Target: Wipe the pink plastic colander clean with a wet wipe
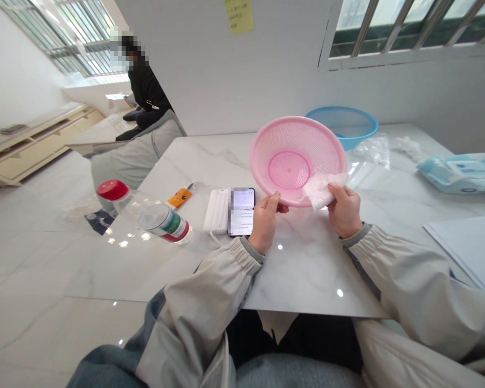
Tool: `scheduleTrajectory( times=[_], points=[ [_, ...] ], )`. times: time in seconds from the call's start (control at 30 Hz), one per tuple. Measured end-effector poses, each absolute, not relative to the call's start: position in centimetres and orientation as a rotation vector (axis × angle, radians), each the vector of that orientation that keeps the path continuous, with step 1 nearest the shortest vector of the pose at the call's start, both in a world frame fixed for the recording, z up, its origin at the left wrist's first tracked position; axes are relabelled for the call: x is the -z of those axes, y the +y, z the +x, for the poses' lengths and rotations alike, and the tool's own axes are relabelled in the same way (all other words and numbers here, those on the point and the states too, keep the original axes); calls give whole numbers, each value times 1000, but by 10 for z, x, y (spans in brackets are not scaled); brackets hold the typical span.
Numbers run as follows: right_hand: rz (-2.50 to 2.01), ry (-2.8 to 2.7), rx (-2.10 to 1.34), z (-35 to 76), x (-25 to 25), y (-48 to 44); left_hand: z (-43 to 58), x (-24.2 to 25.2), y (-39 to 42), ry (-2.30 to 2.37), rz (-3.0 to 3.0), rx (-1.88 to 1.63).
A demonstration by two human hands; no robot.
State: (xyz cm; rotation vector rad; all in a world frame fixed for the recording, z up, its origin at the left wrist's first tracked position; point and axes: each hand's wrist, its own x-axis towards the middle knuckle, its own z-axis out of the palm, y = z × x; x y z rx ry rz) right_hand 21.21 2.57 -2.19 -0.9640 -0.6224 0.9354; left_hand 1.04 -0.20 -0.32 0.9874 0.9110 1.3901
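Note:
A pink plastic mesh basket [290,167] is held up over the table, tilted so that its inside faces me. My left hand [265,221] pinches its near rim, thumb on the inner side and fingers beneath. At the right part of the rim, my right hand [345,209] is closed on a white wipe [324,188]. The wipe lies against the basket's rim and inner wall, with one end hanging over the edge. Part of the right hand's fingers is hidden behind the wipe and rim.
Left of my hands are a phone [241,213], a white power bank [216,210], an orange tag [180,198] and a clear bottle [145,213]. Behind stands a blue basket [358,125]. A wipes pack [463,172] and papers [469,245] lie right. One person [147,91] sits far left.

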Motion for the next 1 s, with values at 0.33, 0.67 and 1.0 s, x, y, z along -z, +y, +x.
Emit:
scheduleTrajectory(
  times=[0.33,0.67,1.0],
  points=[
    [-926,-690,-1088,206,15,21,12,-7,-12,652,1057,-979],
    [-949,-608,-1067,204,15,18,12,-3,-1,805,1096,-1194],
    [-948,-615,-1045,207,16,22,8,-7,-6,785,1155,-1221]
  ],
)
